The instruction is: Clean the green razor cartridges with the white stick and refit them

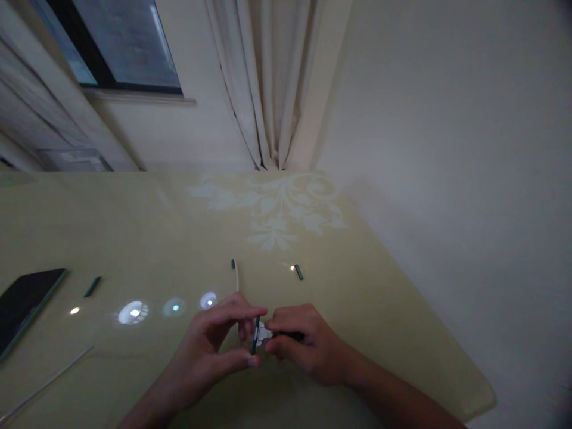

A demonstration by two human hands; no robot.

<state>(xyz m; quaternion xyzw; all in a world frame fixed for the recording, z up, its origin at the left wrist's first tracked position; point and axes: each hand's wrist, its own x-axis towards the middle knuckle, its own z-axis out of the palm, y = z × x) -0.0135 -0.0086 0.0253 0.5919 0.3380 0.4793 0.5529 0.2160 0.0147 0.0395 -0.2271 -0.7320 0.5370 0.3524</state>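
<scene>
Above the front part of the table, my left hand (218, 339) pinches a thin dark strip (255, 335) upright between thumb and forefinger. My right hand (308, 342) is closed on a small black-handled piece with a pale silver head (263, 333). That head faces the strip and lies right against it or very close; which of the two I cannot tell. A white cord-like piece with a dark tip (236, 271) runs out beyond my left fingers. Farther off, to the right, lies a small dark green-black piece (299, 272).
On the left are a black tablet or phone (31, 298), another small dark piece (92, 286) and a thin white cord (49, 381). The glossy yellowish table (379, 316) meets a wall on the right. Curtains (268, 83) and a window stand behind it.
</scene>
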